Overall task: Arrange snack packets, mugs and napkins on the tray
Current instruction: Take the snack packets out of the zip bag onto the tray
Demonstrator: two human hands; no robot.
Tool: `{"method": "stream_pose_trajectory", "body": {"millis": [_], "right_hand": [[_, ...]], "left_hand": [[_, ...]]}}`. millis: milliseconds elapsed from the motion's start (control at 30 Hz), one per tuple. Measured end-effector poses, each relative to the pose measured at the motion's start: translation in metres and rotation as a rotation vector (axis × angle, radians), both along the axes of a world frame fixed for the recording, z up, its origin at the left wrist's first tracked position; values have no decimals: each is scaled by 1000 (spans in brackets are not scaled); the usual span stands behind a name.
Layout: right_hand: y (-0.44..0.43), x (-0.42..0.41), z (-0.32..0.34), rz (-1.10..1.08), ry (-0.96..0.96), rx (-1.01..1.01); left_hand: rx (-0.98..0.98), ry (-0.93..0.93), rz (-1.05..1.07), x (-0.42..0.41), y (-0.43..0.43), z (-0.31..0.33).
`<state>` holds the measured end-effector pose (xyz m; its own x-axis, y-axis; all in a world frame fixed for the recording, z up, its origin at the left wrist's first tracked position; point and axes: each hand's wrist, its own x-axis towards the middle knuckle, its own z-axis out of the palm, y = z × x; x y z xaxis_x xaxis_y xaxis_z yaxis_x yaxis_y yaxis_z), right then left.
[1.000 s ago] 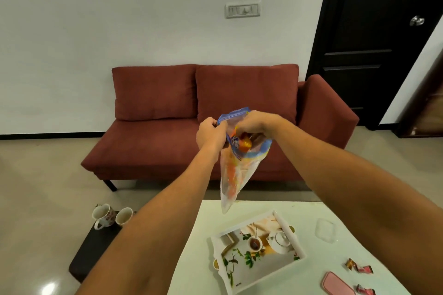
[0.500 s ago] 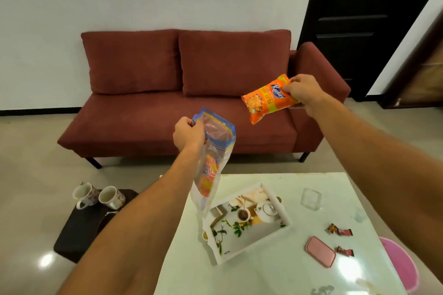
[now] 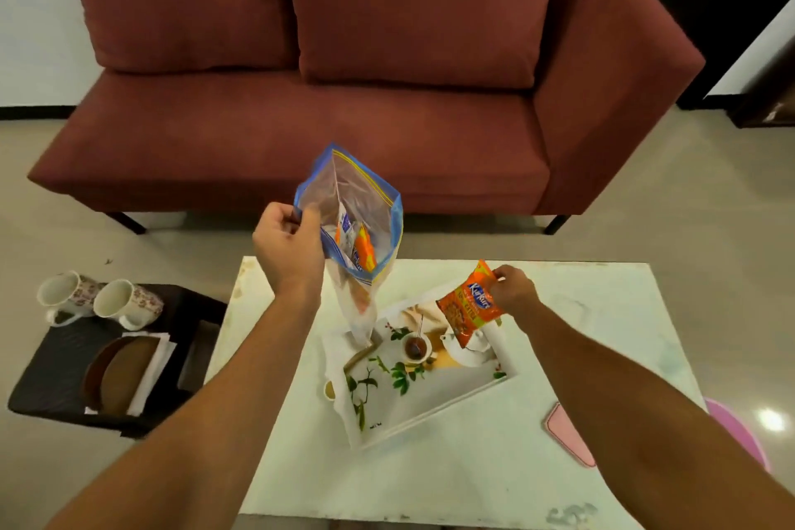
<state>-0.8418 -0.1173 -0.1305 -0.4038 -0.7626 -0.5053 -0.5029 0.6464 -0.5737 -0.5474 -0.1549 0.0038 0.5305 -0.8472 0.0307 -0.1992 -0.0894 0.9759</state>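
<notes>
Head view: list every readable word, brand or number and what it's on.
"Kurkure": blue logo on the orange snack packet in the right hand.
Smaller print on that packet: too blurred to read.
Labels on the packets inside the zip bag held by the left hand: too blurred.
Nothing else readable.

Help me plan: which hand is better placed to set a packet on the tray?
Right: the right hand pinches the orange packet above the tray; the left hand grips the zip bag.

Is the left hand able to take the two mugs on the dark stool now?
Probably not yet: the left hand grips the zip bag. Nothing stands between it and the mugs.
</notes>
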Motion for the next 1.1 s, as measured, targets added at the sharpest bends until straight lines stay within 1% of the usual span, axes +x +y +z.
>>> {"method": "stream_pose_trajectory", "body": {"millis": [67,133,233,300,333,367,433,467,500,533,567,600,633,700,733,767,833,867,900,967,1033,1100], "right_hand": [[2,6,-28,41,9,32],[1,15,-52,54,-22,71],[3,29,-73,112,-8,138],[4,36,-73,74,37,110],[3,39,-66,4,46,28],[0,43,-53,-85,45,-109],[-11,53,-10,-218,-16,-497],[-18,59,20,-211,-80,-687],[-24,64,52,-152,-148,-846],[-28,70,84,-46,-197,-960],[-32,76,111,95,-199,-997],[-35,83,137,243,-156,-950],[-37,91,158,387,-69,-819],[-41,110,184,657,118,-428],[-44,119,187,741,141,-241],[-48,127,186,760,110,-95],[-57,137,177,633,-30,81],[-61,138,172,553,-77,136],[-65,137,167,506,-81,180],[-67,134,160,463,-37,230],[-68,133,152,416,-36,186],[-67,135,146,364,-70,87]], "left_hand": [[-16,4,-22,-7,7,-18],[-25,-14,-47,-15,12,-34],[6,-56,-89,-22,20,-45],[46,-100,-101,-25,24,-47],[63,-116,-100,-25,25,-45],[79,-129,-100,-25,26,-44],[105,-146,-106,-28,27,-39],[113,-147,-112,-30,28,-36],[119,-142,-120,-32,28,-32],[121,-138,-128,-35,29,-27],[117,-136,-136,-38,30,-23],[104,-136,-144,-41,31,-17],[87,-136,-150,-45,32,-11],[50,-135,-159,-53,34,0],[26,-134,-157,-57,36,5],[1,-128,-152,-62,37,10],[-34,-101,-138,-68,40,20],[-49,-86,-139,-69,40,24],[-63,-80,-150,-70,41,27],[-94,-78,-195,-69,41,33],[-119,-64,-234,-69,41,36],[-135,-46,-252,-70,43,39]]}}
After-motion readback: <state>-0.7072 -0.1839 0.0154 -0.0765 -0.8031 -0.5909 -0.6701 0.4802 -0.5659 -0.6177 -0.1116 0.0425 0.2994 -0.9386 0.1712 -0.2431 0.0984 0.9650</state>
